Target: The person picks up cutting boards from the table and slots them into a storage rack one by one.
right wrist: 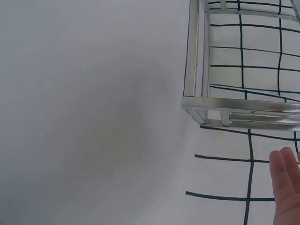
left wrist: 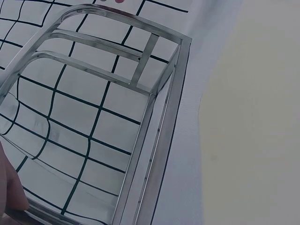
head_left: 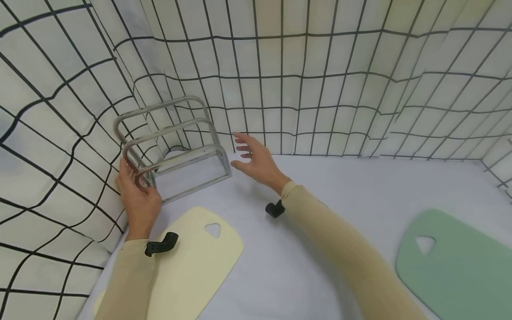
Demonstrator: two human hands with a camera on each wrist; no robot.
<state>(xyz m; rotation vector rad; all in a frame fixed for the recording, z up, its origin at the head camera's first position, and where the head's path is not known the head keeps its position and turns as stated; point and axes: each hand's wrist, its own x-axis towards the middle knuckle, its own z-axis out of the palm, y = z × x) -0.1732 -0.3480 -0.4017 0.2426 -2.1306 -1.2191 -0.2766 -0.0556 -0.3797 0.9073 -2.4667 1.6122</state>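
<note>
A silver metal rack with several upright rounded loops stands at the left, near the corner of the gridded walls. My left hand grips its left end; in the left wrist view only a bit of a finger shows against the bar. To the right of the rack, my right hand is held apart from it, fingers spread and holding nothing. In the right wrist view, its fingertips are at the lower right, below the rack's corner.
A cream cutting board lies on the white table, partly under the left forearm. Farther right lies a green cutting board. White walls with a dark grid rise behind and at the left.
</note>
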